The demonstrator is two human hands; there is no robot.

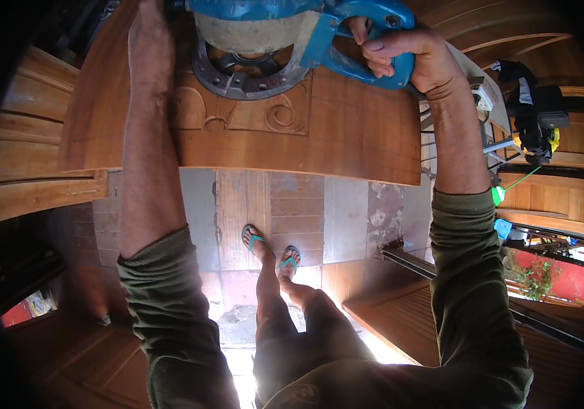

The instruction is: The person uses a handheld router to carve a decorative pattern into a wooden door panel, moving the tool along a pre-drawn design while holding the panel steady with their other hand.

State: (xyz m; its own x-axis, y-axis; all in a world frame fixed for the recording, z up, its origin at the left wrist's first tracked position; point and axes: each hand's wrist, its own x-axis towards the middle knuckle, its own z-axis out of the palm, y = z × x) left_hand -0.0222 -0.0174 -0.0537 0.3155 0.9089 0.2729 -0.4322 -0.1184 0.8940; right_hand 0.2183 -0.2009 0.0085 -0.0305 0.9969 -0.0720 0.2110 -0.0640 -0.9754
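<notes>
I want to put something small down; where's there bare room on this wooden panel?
On the wooden panel, bare wood shows right of the carved scrolls, and at the left end beyond the left forearm. The far side is crowded: the blue power tool covers wood there, with the right hand gripping its handle.

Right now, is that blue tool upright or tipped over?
Upright: the blue tool has its metal base ring facing down toward the carved panel.

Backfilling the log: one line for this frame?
left hand: mostly out of frame, grip unclear | right hand: gripping power tool by blue handle | tool: over carved wooden panel
</notes>
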